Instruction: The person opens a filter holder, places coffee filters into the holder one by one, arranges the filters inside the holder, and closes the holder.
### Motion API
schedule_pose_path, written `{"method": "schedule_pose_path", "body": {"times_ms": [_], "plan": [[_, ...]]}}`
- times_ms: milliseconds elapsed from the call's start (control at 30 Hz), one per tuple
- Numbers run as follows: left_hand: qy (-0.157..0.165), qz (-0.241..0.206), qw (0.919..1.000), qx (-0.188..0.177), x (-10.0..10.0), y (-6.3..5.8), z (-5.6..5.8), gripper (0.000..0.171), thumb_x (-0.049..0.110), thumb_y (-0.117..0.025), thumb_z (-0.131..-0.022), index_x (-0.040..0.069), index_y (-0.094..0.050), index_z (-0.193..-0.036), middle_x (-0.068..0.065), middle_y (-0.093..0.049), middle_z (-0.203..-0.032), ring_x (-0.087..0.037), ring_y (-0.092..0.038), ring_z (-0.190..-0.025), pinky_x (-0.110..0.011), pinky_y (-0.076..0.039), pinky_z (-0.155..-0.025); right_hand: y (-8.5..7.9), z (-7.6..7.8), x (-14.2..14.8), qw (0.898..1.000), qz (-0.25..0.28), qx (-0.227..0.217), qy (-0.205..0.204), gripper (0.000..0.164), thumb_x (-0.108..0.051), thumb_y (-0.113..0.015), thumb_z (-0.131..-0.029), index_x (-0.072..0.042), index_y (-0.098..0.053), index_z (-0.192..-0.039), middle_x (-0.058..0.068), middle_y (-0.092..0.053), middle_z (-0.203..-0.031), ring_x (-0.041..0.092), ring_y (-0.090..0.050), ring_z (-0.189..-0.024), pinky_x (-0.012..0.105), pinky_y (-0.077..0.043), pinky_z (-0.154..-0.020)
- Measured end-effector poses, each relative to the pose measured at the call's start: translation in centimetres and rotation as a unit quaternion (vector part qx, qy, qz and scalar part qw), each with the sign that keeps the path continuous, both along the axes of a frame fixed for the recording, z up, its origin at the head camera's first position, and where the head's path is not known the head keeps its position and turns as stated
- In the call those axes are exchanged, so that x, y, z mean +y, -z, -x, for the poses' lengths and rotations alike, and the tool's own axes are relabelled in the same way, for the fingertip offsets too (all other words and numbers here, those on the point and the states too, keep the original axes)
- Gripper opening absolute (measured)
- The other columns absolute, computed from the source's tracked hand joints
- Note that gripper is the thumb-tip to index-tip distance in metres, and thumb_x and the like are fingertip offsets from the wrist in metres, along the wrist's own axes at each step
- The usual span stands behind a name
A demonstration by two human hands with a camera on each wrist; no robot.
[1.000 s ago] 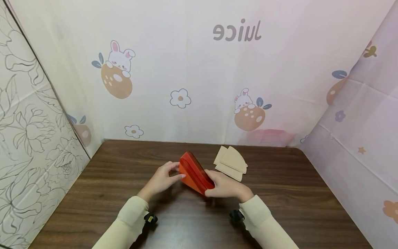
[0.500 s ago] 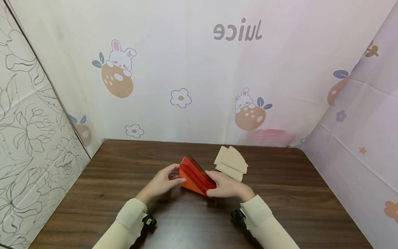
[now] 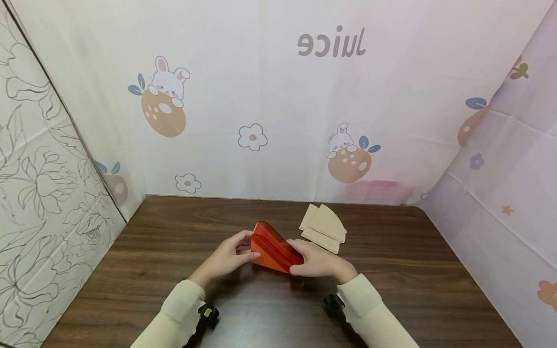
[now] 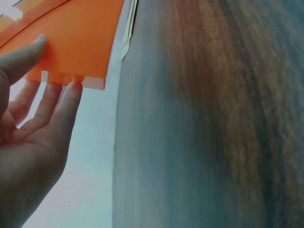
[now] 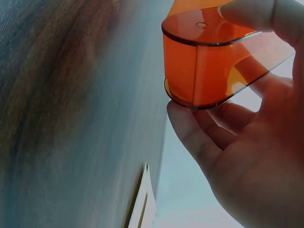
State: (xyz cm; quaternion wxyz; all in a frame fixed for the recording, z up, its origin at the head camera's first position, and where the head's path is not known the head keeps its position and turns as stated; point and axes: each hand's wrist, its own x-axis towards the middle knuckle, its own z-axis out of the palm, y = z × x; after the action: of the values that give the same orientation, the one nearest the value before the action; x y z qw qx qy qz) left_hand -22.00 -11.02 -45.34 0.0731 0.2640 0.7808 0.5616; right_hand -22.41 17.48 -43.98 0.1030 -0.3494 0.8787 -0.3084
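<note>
Both hands have hold of a translucent orange-red plastic coffee filter holder (image 3: 271,251), wedge-shaped with a curved upper edge, tilted over the middle of the table. At its left end my left hand (image 3: 228,256) pinches it, thumb on the front face and fingertips (image 4: 73,90) under the bottom edge. My right hand (image 3: 317,259) grips the right end. In the right wrist view the thumb lies on one face of the holder (image 5: 180,61), near a small round hole, and the fingers on the opposite side. Tan fan-shaped paper coffee filters (image 3: 326,224) lie behind the right hand.
The brown wood-grain table (image 3: 174,217) ends at a printed curtain (image 3: 261,96) behind, with more curtains (image 3: 509,193) at the sides. A small black device (image 3: 209,311) sits at the left wrist and another black device (image 3: 333,302) at the right.
The filter holder has tipped and come slightly lower at its left end, showing more of its curved upper edge. The left hand has shifted with it; the paper filters stay put.
</note>
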Motion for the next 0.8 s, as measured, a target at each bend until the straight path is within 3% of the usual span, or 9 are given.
{"method": "schedule_pose_path", "body": {"times_ms": [67,233,567,800], "plan": [[-0.003,0.004,1.0,-0.002,-0.1,0.7,0.2,0.041,0.008,-0.073,-0.092,0.007,-0.057,-0.13,-0.007,-0.065,-0.123,-0.029,-0.06,-0.117,-0.046,-0.05,-0.097,-0.1,-0.1,0.0,1.0,0.0,0.008,0.003,0.039,-0.015,-0.064,-0.083,-0.02,-0.059,-0.121,-0.013,-0.059,-0.095,0.008,-0.056,-0.084,0.029,-0.049,-0.076],[-0.003,-0.004,0.9999,-0.009,-0.3,0.9,0.0,0.043,0.014,-0.075,-0.092,0.01,-0.057,-0.13,-0.004,-0.065,-0.123,-0.023,-0.061,-0.115,-0.041,-0.051,-0.096,-0.3,-0.2,0.2,1.0,0.003,0.024,0.003,0.04,-0.014,-0.064,-0.083,-0.017,-0.06,-0.124,-0.013,-0.06,-0.096,0.008,-0.056,-0.084,0.029,-0.05,-0.076],[-0.007,-0.002,1.0,0.004,0.2,1.0,-0.3,0.04,0.002,-0.075,-0.089,0.004,-0.057,-0.125,-0.011,-0.065,-0.119,-0.033,-0.062,-0.111,-0.045,-0.052,-0.093,0.0,-0.1,0.7,1.0,0.003,0.028,0.004,0.044,-0.013,-0.067,-0.085,-0.012,-0.059,-0.129,-0.01,-0.063,-0.105,0.008,-0.057,-0.091,0.032,-0.05,-0.084],[0.0,0.002,0.9999,-0.011,0.2,1.1,-0.6,0.038,0.015,-0.078,-0.09,0.01,-0.058,-0.123,-0.004,-0.065,-0.119,-0.023,-0.063,-0.11,-0.036,-0.053,-0.092,0.1,-0.4,1.1,0.999,-0.009,0.016,0.028,0.045,-0.015,-0.069,-0.085,-0.012,-0.057,-0.128,-0.008,-0.064,-0.107,0.007,-0.058,-0.089,0.031,-0.05,-0.082]]}}
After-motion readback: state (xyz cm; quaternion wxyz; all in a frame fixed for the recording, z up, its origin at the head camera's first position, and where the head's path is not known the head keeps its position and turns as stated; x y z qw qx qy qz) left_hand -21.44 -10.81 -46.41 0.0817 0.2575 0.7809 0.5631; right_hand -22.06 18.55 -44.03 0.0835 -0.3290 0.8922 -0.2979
